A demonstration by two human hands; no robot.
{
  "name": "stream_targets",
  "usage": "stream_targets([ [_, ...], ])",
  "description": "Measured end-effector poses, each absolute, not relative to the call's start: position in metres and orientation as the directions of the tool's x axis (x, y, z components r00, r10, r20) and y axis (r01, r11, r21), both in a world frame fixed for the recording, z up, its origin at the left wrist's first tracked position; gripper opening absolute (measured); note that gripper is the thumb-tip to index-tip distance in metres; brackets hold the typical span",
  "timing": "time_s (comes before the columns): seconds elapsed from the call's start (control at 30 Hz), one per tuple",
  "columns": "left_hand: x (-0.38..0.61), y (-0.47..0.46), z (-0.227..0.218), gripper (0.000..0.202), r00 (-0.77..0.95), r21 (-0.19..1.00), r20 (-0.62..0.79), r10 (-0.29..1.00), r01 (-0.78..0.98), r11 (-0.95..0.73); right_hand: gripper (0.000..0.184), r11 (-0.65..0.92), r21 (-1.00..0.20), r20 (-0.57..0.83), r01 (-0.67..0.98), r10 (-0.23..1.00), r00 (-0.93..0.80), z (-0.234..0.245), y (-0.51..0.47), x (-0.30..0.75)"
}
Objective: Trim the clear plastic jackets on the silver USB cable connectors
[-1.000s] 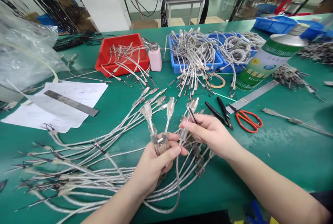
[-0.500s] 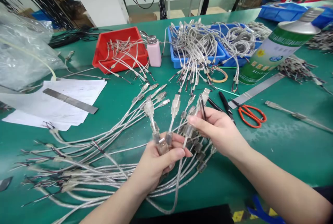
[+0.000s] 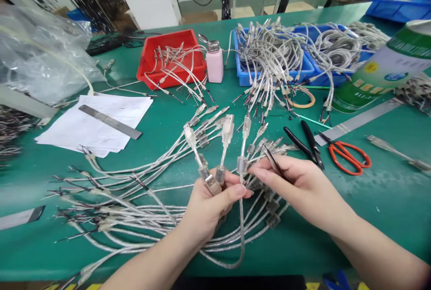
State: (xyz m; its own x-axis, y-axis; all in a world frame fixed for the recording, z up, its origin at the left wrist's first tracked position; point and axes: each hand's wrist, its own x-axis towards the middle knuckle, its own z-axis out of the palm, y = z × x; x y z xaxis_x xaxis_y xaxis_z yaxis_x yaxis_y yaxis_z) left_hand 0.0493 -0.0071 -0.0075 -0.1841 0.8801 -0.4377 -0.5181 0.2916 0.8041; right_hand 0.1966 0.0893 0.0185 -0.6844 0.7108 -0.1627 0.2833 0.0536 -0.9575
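Note:
Several clear-jacketed USB cables (image 3: 227, 135) are gripped in my left hand (image 3: 210, 204), their plugs fanned upward above the fingers. One cable (image 3: 247, 130) stands upright at the thumb, with a grey ferrite bead (image 3: 241, 165) below its plug. Dark metal tweezers (image 3: 274, 163) rest in my closed right hand (image 3: 296, 186), tips pointing up and left. Its thumb and forefinger are right beside that bead; whether they touch it I cannot tell. Under and behind both hands spreads a pile of similar cables (image 3: 141, 209), stripped wire ends to the left.
Behind stand a red bin (image 3: 148, 63), a pink pump bottle (image 3: 214, 63) and blue bins (image 3: 242, 76) heaped with cables. Black-handled pliers (image 3: 311, 142), orange scissors (image 3: 350, 157), a steel ruler (image 3: 363, 119) and a green-white can (image 3: 370, 74) lie or stand rightward. Papers (image 3: 94, 126) are left.
My right hand has moved off the upright cable's plug and down beside its bead, the tweezers tilting left. That cable now stands straighter in my left hand. The view has shifted.

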Motion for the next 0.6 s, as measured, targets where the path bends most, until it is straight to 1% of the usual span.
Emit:
stream_targets([
  [0.13, 0.049, -0.008, -0.009, 0.024, -0.192, 0.822, -0.425, 0.884, -0.492, 0.289, 0.025, 0.093, -0.952, -0.155, 0.293, 0.676, -0.720, 0.015, 0.083, 0.196],
  [0.23, 0.049, -0.009, -0.010, 0.025, -0.201, 0.829, -0.420, 0.885, -0.481, 0.284, 0.028, 0.175, -0.931, -0.114, 0.320, 0.694, -0.710, 0.013, 0.079, 0.196],
  [0.37, 0.049, -0.007, -0.011, 0.024, -0.206, 0.839, -0.400, 0.893, -0.475, 0.266, 0.024, 0.266, -0.904, -0.050, 0.334, 0.712, -0.701, 0.010, 0.075, 0.195],
  [0.47, 0.049, -0.007, -0.011, 0.022, -0.214, 0.850, -0.389, 0.896, -0.458, 0.260, 0.020, 0.331, -0.888, 0.015, 0.321, 0.717, -0.697, 0.006, 0.075, 0.195],
  [0.6, 0.047, -0.014, -0.010, 0.021, -0.289, 0.860, -0.416, 0.862, -0.432, 0.270, 0.012, 0.420, -0.874, 0.139, 0.246, 0.701, -0.699, 0.005, 0.072, 0.193],
])
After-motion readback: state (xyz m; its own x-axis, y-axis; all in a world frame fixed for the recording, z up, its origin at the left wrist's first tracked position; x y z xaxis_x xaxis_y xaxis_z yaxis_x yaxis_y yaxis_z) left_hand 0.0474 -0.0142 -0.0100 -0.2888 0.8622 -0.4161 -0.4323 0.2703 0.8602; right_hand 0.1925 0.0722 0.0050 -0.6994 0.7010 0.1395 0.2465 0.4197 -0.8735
